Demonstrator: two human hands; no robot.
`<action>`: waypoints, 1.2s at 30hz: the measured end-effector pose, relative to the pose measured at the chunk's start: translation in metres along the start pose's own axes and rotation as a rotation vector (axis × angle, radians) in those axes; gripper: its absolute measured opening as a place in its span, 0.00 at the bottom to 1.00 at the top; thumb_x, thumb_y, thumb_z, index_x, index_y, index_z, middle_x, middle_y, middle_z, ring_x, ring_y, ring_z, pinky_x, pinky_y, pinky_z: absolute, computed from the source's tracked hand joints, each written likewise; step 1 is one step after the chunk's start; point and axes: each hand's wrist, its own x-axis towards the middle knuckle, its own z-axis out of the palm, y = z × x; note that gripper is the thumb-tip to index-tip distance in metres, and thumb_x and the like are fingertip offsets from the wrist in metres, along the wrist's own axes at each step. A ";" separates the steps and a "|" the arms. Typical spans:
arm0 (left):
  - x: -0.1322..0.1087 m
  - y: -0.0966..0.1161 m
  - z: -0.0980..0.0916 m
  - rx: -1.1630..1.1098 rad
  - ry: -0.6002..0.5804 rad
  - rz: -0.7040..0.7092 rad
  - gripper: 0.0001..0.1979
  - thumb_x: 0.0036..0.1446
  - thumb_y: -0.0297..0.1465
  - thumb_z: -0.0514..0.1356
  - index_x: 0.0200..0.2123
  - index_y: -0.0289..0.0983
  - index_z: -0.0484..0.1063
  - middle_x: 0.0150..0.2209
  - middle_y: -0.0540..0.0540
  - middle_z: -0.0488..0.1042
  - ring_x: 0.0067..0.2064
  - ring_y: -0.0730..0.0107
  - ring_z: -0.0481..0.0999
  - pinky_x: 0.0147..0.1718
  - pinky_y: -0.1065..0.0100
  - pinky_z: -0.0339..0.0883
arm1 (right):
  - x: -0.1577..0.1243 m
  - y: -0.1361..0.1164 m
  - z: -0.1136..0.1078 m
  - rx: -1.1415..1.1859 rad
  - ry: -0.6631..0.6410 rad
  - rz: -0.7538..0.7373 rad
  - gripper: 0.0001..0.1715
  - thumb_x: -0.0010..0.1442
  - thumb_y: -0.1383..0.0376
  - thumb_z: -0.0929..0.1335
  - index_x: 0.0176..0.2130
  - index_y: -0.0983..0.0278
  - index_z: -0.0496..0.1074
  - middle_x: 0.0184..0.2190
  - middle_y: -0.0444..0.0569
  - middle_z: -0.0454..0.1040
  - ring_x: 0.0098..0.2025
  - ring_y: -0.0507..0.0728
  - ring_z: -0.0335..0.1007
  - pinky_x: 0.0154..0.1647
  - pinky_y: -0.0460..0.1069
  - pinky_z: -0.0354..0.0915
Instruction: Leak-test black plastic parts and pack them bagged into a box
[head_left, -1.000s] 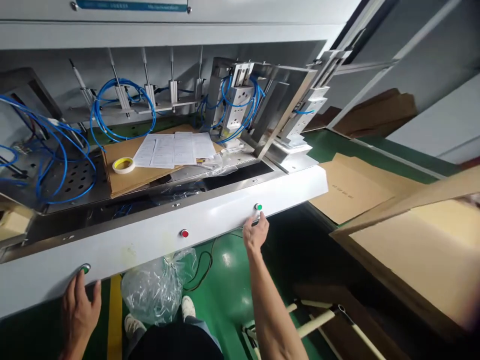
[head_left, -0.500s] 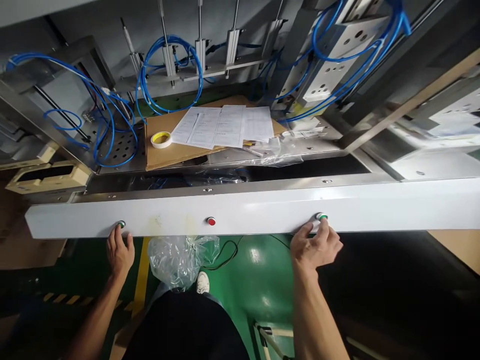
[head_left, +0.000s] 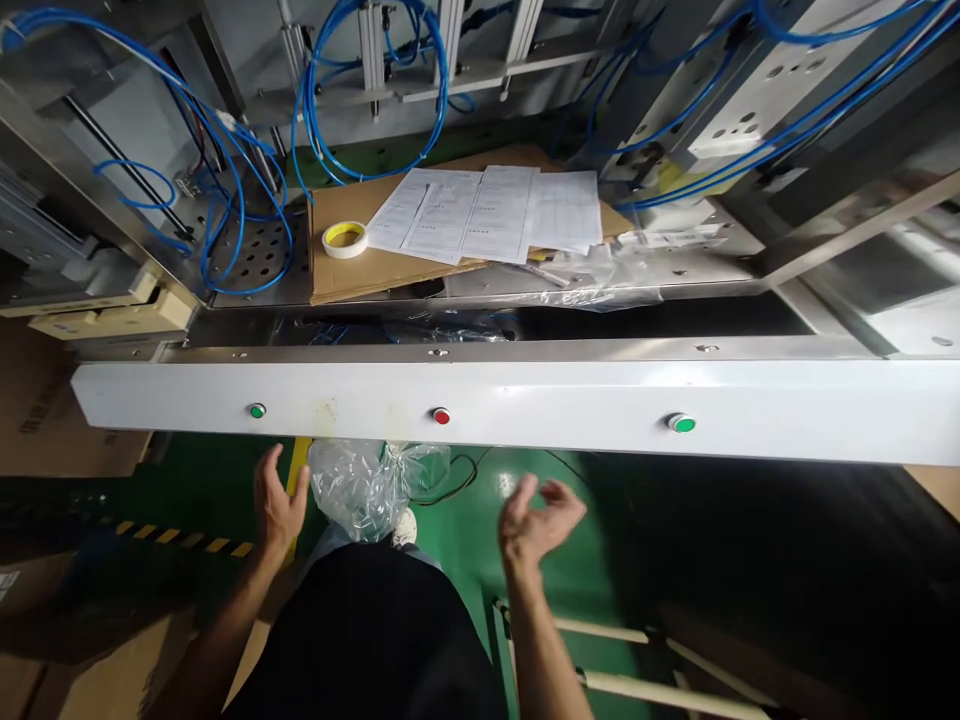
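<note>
My left hand [head_left: 280,500] hovers below the white front panel [head_left: 555,405], holding nothing, its thumb and fingers apart. The left green button [head_left: 258,411] on the panel is above and a little left of it. My right hand [head_left: 538,522] hangs over the floor below the panel, slightly blurred, with fingers loosely bent, thumb apart and nothing in it. Up and to its right sits the right green button [head_left: 682,424]. Between the two green buttons is a red button [head_left: 441,416]. Neither hand touches the panel.
Behind the panel, a cardboard sheet [head_left: 330,280] carries printed papers [head_left: 469,215] and a tape roll [head_left: 345,240]. Coiled blue tubing [head_left: 442,90] hangs near metal cylinders. A clear plastic bag [head_left: 360,490] is below the panel, beside my legs. A pale tubular frame [head_left: 660,690] stands lower right.
Both hands have come off the green buttons and drawn back below the panel, the right one also moving left. The view has shifted, so the bench appears higher.
</note>
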 end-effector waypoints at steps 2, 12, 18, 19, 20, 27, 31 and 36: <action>-0.024 0.012 0.001 -0.031 -0.189 0.053 0.33 0.68 0.50 0.60 0.67 0.37 0.64 0.61 0.30 0.74 0.63 0.45 0.75 0.61 0.44 0.73 | -0.049 0.000 0.018 0.059 -0.189 0.064 0.47 0.53 0.34 0.70 0.55 0.67 0.70 0.47 0.63 0.74 0.50 0.68 0.71 0.57 0.67 0.69; -0.035 0.035 0.008 -0.092 -0.628 0.147 0.26 0.65 0.47 0.65 0.61 0.41 0.74 0.61 0.35 0.77 0.63 0.45 0.76 0.63 0.44 0.73 | -0.092 -0.021 0.043 0.518 -0.892 0.526 0.33 0.42 0.47 0.80 0.41 0.64 0.78 0.30 0.42 0.74 0.36 0.54 0.68 0.44 0.52 0.70; -0.043 0.053 0.011 -0.205 -0.784 0.186 0.18 0.70 0.37 0.57 0.56 0.43 0.80 0.55 0.39 0.81 0.58 0.52 0.80 0.62 0.49 0.75 | -0.117 -0.024 0.031 0.584 -0.948 0.625 0.35 0.44 0.41 0.79 0.43 0.59 0.73 0.42 0.47 0.78 0.45 0.58 0.75 0.48 0.55 0.74; -0.047 0.055 0.012 -0.227 -0.816 0.189 0.18 0.70 0.35 0.57 0.57 0.43 0.80 0.55 0.40 0.82 0.58 0.54 0.81 0.61 0.51 0.76 | -0.122 -0.027 0.030 0.587 -0.962 0.633 0.38 0.42 0.43 0.80 0.45 0.59 0.71 0.43 0.47 0.79 0.45 0.59 0.75 0.48 0.56 0.74; -0.051 0.057 0.014 -0.248 -0.849 0.189 0.19 0.69 0.34 0.57 0.59 0.43 0.79 0.55 0.40 0.82 0.58 0.55 0.81 0.60 0.53 0.77 | -0.126 -0.029 0.031 0.587 -0.974 0.639 0.41 0.40 0.45 0.82 0.47 0.58 0.70 0.42 0.47 0.79 0.44 0.59 0.76 0.47 0.56 0.75; -0.063 0.049 0.007 -0.265 -0.841 0.045 0.22 0.65 0.32 0.60 0.61 0.43 0.74 0.50 0.42 0.83 0.52 0.59 0.83 0.54 0.57 0.80 | -0.116 -0.037 0.029 0.517 -0.929 0.643 0.47 0.42 0.48 0.82 0.54 0.59 0.66 0.37 0.43 0.78 0.33 0.55 0.72 0.36 0.52 0.71; -0.060 0.044 0.003 -0.215 -0.740 -0.105 0.15 0.66 0.39 0.61 0.53 0.42 0.77 0.41 0.43 0.82 0.43 0.59 0.83 0.48 0.57 0.80 | -0.108 -0.035 0.020 0.422 -0.936 0.545 0.50 0.45 0.43 0.81 0.58 0.60 0.66 0.26 0.36 0.70 0.25 0.51 0.62 0.29 0.50 0.61; -0.053 0.069 0.019 -0.296 -0.744 -0.235 0.20 0.68 0.45 0.60 0.57 0.42 0.74 0.46 0.42 0.83 0.44 0.61 0.84 0.42 0.61 0.80 | -0.119 -0.030 0.010 0.359 -0.936 0.485 0.48 0.49 0.37 0.77 0.58 0.60 0.66 0.35 0.43 0.76 0.30 0.53 0.66 0.33 0.51 0.67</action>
